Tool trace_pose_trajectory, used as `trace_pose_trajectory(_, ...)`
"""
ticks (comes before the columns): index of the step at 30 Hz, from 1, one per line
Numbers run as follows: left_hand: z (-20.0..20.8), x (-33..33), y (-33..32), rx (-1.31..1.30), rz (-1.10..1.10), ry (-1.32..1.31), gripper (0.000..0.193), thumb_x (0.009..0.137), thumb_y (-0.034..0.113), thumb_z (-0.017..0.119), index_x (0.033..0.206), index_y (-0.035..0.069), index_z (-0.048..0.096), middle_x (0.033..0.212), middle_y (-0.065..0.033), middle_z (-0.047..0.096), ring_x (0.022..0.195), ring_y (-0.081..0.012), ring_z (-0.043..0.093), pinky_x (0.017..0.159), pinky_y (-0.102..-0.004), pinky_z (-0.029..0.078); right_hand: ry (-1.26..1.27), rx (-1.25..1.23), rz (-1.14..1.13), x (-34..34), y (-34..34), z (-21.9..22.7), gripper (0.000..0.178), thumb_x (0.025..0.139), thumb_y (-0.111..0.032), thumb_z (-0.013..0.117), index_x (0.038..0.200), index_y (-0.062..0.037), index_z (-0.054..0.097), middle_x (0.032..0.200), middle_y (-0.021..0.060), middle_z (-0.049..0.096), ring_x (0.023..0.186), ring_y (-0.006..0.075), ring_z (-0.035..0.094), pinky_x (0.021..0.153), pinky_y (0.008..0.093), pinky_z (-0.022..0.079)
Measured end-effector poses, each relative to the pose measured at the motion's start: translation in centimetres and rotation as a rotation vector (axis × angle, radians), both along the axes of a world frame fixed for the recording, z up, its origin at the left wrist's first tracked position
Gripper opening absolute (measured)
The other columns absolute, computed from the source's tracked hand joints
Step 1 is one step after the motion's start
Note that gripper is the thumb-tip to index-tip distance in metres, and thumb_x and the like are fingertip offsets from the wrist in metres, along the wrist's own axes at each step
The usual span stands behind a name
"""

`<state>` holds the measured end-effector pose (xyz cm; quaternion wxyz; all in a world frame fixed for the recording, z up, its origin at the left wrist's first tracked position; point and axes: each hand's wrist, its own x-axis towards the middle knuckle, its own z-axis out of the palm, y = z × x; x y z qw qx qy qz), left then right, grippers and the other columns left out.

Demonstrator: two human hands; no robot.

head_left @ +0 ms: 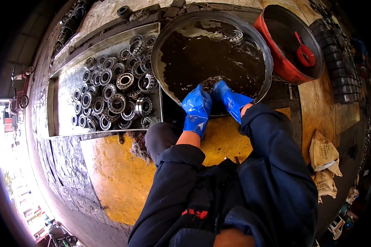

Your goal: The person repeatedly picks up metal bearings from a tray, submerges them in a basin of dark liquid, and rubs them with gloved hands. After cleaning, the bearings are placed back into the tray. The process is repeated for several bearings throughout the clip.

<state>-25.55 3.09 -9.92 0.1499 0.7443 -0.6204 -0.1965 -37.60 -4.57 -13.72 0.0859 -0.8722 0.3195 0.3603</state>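
A wide round metal basin (pixel 268 66) holds dark brown liquid. At its near rim are both of my hands in blue rubber gloves. My left hand (pixel 197 106) is closed, its fingertips pointing into the basin. Beside it, my right hand (pixel 230 98) reaches in with fingers curled down at the liquid. Ripples show around the fingertips, and whatever they grip is hidden by the gloves and the murky liquid. Near the basin's far right wall a roller bearing (pixel 236 37) lies partly out of the liquid.
Left of the basin, a shallow metal tray (pixel 62 106) carries many loose roller bearings (pixel 125 81). At the right stands a red tub (pixel 272 53) with a red long-handled scoop (pixel 305 56) inside. Dark stacked parts (pixel 341 61) lie beyond it. Paper sacks (pixel 323 152) rest on the floor, lower right.
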Motion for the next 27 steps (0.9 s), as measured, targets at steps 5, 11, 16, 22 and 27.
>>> trace_pose_trajectory(5, 0.3, -0.1, -0.1, 0.013, -0.007, 0.015, 0.039, 0.093, 0.026, 0.056, 0.127, 0.013, 0.067, 0.104, -0.0169, 0.075, 0.097, -0.035, 0.072, 0.086, -0.046, 0.057, -0.496, -0.023, -0.764, -6.4, 1.4, -4.2, 0.031, 0.093, -0.026, 0.062, 0.117, -0.012, 0.076, 0.121, 0.0148, 0.072, 0.113, 0.0352, 0.069, 0.089, 0.0463, 0.055)
trace_pose_trajectory(11, -0.4, 1.2, 0.6, -0.018, 0.021, -0.002, 0.039, 0.093, 0.027, 0.056, 0.127, 0.013, 0.066, 0.105, -0.0169, 0.075, 0.096, -0.0346, 0.072, 0.086, -0.0457, 0.057, -0.097, 0.054, -0.415, -0.4, 0.7, 1.5, 0.035, 0.093, -0.034, 0.064, 0.118, -0.0111, 0.074, 0.12, 0.0093, 0.074, 0.109, 0.0301, 0.071, 0.088, 0.0416, 0.057)
trace_pose_trajectory(16, -0.1, 0.1, 0.0, 0.012, -0.015, 0.013, 0.039, 0.093, 0.027, 0.055, 0.128, 0.012, 0.066, 0.105, -0.0167, 0.075, 0.097, -0.0347, 0.072, 0.086, -0.0458, 0.057, -0.158, 0.01, -0.221, -2.0, 0.0, -2.4, 0.032, 0.09, -0.03, 0.065, 0.113, -0.0108, 0.076, 0.114, 0.0165, 0.074, 0.104, 0.0355, 0.071, 0.084, 0.0441, 0.057)
trace_pose_trajectory(22, -0.3, 0.3, 0.0, -0.003, -0.001, 0.028, 0.041, 0.093, 0.027, 0.055, 0.13, 0.013, 0.065, 0.107, -0.0165, 0.075, 0.098, -0.0348, 0.072, 0.086, -0.046, 0.057, -0.699, -0.012, -0.964, -6.2, 3.0, -2.2, 0.025, 0.084, -0.021, 0.069, 0.1, -0.0049, 0.078, 0.103, 0.0255, 0.071, 0.103, 0.0385, 0.07, 0.088, 0.0441, 0.056)
trace_pose_trajectory(27, -0.1, 0.3, 0.0, 0.033, 0.002, 0.002, 0.042, 0.092, 0.028, 0.055, 0.131, 0.014, 0.065, 0.107, -0.0167, 0.075, 0.098, -0.0349, 0.071, 0.087, -0.0457, 0.056, 0.006, -0.018, -0.1, -0.1, 0.4, 1.2, 0.032, 0.097, -0.037, 0.059, 0.119, -0.0208, 0.075, 0.123, 0.0043, 0.074, 0.114, 0.028, 0.07, 0.089, 0.0436, 0.055)
